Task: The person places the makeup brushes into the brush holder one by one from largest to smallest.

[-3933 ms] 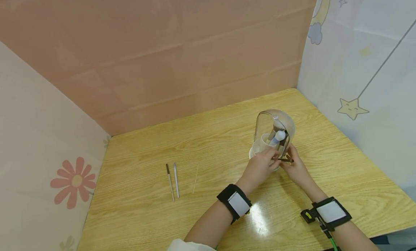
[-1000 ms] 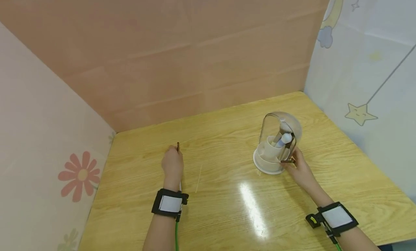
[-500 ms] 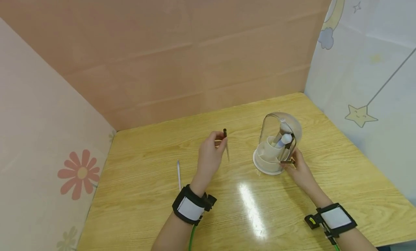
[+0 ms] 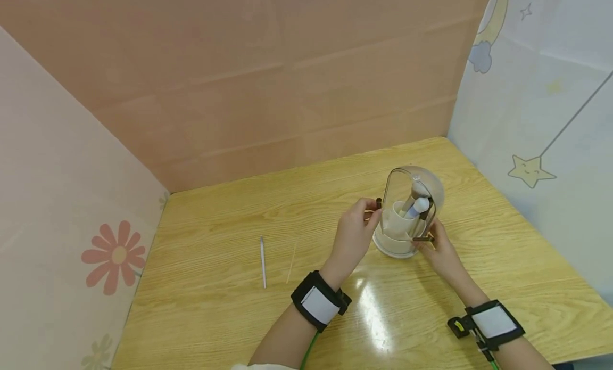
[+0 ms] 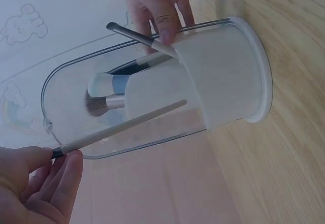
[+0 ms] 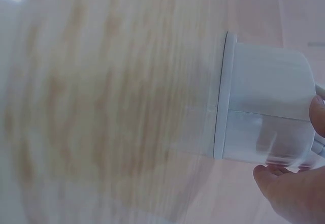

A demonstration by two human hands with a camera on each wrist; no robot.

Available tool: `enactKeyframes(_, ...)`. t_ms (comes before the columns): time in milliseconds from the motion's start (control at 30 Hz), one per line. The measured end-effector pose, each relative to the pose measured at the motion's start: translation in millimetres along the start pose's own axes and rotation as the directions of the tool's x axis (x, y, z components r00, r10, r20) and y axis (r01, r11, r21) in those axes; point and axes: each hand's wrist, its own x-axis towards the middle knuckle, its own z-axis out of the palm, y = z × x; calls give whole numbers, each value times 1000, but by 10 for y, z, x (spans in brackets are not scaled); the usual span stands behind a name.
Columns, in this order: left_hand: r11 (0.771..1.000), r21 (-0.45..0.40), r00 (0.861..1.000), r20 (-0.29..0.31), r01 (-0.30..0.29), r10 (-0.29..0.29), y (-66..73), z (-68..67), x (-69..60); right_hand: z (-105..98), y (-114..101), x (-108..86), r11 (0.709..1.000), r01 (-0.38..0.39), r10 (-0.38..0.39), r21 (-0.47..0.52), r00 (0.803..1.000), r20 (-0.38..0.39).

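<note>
A cream makeup brush holder (image 4: 395, 246) with a clear domed cover (image 4: 433, 185), its front uncovered, stands upright on the table, several brushes inside. My left hand (image 4: 354, 234) pinches a slim makeup brush (image 5: 122, 127) by its dark end, just left of the holder. In the left wrist view its pale handle points down toward the holder's front compartments. My right hand (image 4: 441, 255) grips the holder's right side, thumb at the rim (image 6: 316, 117). Beside that thumb, a dark-tipped brush (image 5: 134, 34) leans out over the holder's edge.
A pale, slim pen-like stick (image 4: 263, 263) and a thin yellowish stick (image 4: 291, 263) lie on the wooden table (image 4: 201, 306) to the left. Fabric walls stand behind the table and on both sides.
Since about one second ago, my left hand has lifted the brush off the table on the left and carried it right to the holder. My right hand has stayed at the holder.
</note>
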Motion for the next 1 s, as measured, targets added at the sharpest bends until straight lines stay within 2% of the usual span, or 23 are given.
enactKeyframes(200, 997, 27, 997, 32, -66, 65, -12, 165, -1, -3, -3, 5, 1000, 3, -3, 0, 1000, 0)
enactKeyframes(300, 991, 83, 993, 60, -104, 99, -45, 235, -3, -1, -4, 5, 1000, 5, -5, 3, 1000, 3)
enactKeyframes(500, 950, 234, 975, 129, -207, 181, -128, 340, 0, 9, -7, 1, 1000, 16, -16, 7, 1000, 5)
enactKeyframes(733, 902, 356, 964, 187, -244, 187, -222, 478, 6, 12, -5, -6, 1000, 30, -30, -3, 1000, 7)
enactKeyframes(833, 890, 373, 961, 189, -263, 204, -247, 531, -7, 16, 2, -5, 999, 33, -33, -14, 999, 2)
enactKeyframes(1000, 883, 372, 954, 194, -286, 227, -251, 583, -15, 16, 3, 2, 1000, 14, -14, -2, 1000, 3)
